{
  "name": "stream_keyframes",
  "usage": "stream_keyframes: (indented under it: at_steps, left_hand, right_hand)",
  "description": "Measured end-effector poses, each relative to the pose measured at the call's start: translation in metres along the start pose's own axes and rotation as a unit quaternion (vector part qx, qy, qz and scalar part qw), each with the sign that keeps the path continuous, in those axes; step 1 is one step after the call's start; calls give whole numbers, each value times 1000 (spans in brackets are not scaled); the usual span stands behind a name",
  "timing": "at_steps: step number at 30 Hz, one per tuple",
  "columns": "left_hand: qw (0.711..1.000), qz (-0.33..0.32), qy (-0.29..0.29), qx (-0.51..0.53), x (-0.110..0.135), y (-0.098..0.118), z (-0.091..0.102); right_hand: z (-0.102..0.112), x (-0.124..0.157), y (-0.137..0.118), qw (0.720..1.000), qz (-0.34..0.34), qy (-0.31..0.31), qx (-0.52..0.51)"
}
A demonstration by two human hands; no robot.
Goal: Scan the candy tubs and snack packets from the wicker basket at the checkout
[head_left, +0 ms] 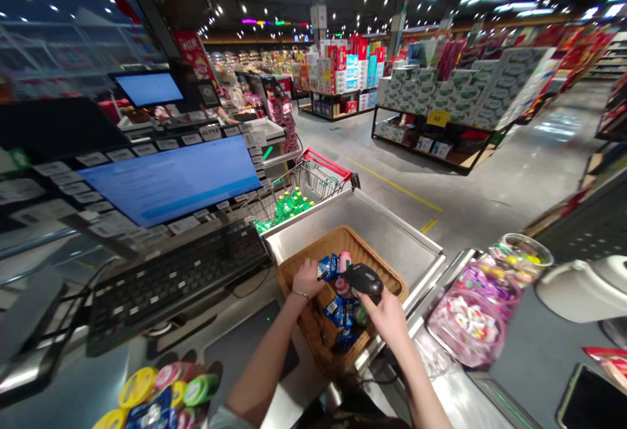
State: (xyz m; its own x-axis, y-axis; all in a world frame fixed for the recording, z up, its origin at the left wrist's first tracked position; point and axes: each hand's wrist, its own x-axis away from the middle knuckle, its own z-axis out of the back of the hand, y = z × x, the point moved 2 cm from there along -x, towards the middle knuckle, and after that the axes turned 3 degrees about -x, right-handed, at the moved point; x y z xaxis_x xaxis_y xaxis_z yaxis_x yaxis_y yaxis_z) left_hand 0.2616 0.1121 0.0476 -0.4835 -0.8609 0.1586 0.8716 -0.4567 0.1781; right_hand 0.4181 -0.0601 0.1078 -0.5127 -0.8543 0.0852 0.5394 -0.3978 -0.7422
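A brown wicker basket (361, 241) sits on the counter in front of me. Blue packets (335, 311) and pink-capped containers (345, 260) lie inside it. My left hand (306, 279) is over the basket's left side, its fingers closed on a blue packet (327, 267) with shiny wrapping. Over the right side, my right hand (385, 315) grips a black handheld barcode scanner (363, 279), its head pointing left above the basket's contents. The scanner hides some of the items under it.
Left stand a monitor (171, 177) and keyboard (181, 279). Colourful-lidded containers (166, 390) lie front left. A cart (328, 171) with green bottles (289, 206) is beyond the metal counter (392, 226). Right are candy tubs (470, 318), a white pot-like object (582, 288) and a phone (595, 399).
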Motion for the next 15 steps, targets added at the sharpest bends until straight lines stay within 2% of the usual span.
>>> stream_keyframes:
  at_steps: [3,5,7,10,15]
  left_hand:
    - [976,-61,177,114,28,-6,22]
    - [949,-77,251,172,48,-11,30]
    - [938,-67,277,198,65,-15,33]
    - [935,-49,276,216,84,-20,33]
    - [925,-47,289,241,103,-31,30]
  right_hand:
    - [2,11,-11,999,18,10,48]
    - [2,21,-24,997,47,2,64]
    - [1,32,-38,994,80,-17,68]
    - [-2,47,-58,989,112,-51,79]
    - [-9,62,-73,982,133,-76,112]
